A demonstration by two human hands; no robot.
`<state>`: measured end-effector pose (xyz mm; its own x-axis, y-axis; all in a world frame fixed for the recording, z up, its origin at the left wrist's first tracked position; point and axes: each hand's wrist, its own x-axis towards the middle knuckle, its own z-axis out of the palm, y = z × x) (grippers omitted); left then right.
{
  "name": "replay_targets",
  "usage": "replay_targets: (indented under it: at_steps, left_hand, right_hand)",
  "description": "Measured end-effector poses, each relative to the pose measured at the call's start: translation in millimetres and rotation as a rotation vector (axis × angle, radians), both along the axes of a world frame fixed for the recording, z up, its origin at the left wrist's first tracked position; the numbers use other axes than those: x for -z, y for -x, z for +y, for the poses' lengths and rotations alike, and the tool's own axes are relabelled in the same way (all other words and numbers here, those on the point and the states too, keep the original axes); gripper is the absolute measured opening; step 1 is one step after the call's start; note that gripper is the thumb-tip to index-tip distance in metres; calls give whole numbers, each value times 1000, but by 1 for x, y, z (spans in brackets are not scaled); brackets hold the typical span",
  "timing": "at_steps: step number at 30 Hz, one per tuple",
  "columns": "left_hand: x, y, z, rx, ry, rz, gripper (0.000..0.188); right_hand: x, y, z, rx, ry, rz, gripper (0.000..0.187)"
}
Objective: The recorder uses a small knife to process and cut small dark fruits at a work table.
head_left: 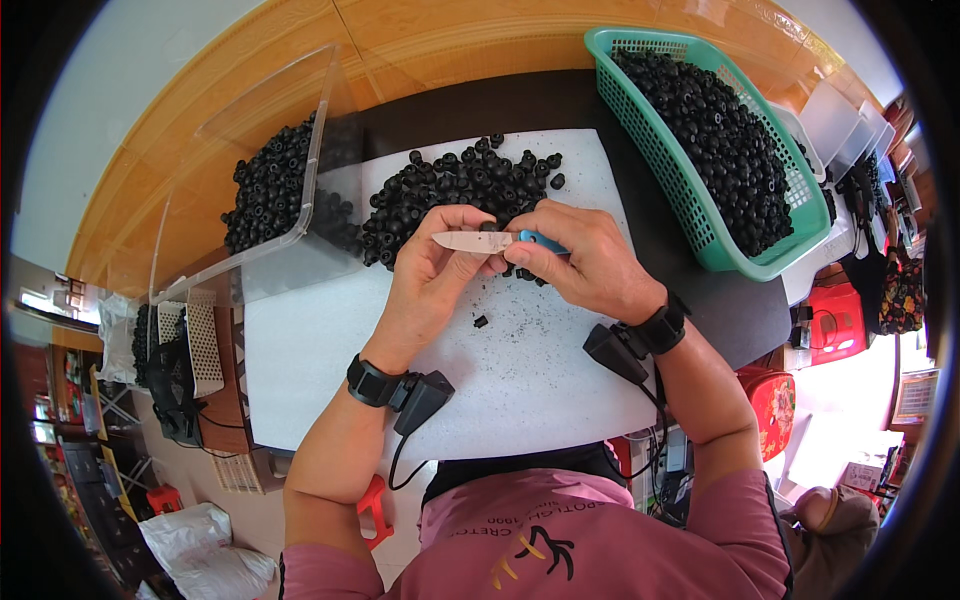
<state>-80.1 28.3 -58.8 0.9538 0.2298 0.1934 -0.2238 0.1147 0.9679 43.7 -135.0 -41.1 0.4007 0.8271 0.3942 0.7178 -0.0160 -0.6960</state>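
Over the middle of a white foam sheet (330, 370), my two hands meet at a small knife. My right hand (585, 255) grips the blue handle of the knife (475, 241), its blade pointing left. Between the fingertips of my left hand (435, 270) is a small black rubber part (488, 227), mostly hidden behind the blade and fingers. Just beyond both hands lies a pile of black rubber parts (440, 190), short and round with holes. One small black scrap (480, 322) and many fine crumbs lie on the sheet nearer to me.
At left, a clear plastic bin (315, 150) lies tilted with more black parts in it. A green perforated basket (660, 180), full of them, stands at the far right on the dark table (700, 310). Cabled black devices (424, 402) are strapped to both wrists.
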Motion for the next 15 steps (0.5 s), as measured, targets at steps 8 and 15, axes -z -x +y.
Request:
replay_targets:
  at_steps: [8, 15]
  left_hand:
    - [1, 0, 0, 2, 2, -25, 28]
    - [-1, 1, 1, -18, -27, -11, 27]
  right_hand:
    - [2, -1, 1, 10, -12, -25, 23]
    - [-1, 0, 1, -9, 3, -9, 24]
